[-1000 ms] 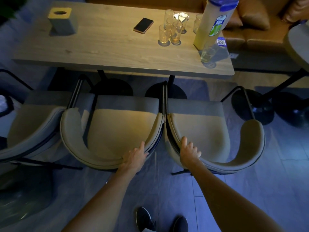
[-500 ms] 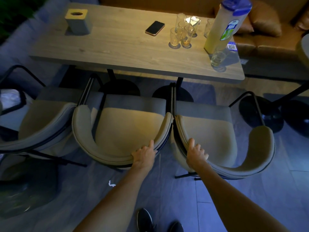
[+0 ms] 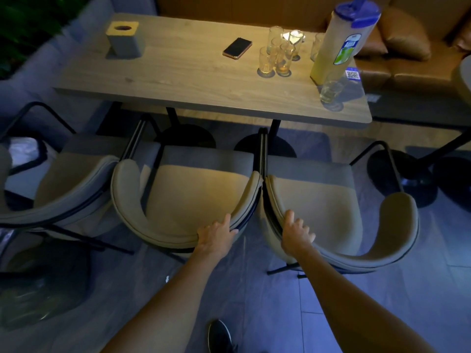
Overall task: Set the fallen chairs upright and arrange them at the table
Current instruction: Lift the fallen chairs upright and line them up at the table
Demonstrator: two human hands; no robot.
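Left hand (image 3: 216, 235) grips curved backrest of beige upholstered middle chair (image 3: 193, 194); right hand (image 3: 297, 234) grips matching right chair (image 3: 331, 200). Pale wooden table (image 3: 178, 80) beyond both hands.

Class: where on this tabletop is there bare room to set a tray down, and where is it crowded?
Bare wood on the table lies between tissue box and phone. Crowded: right end, with glasses and jug.

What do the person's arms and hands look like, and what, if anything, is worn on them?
Both arms are bare to the frame edge: no sleeves show. The left hand and right hand wear no gloves; no rings, watch or bracelets are visible in the dim light.
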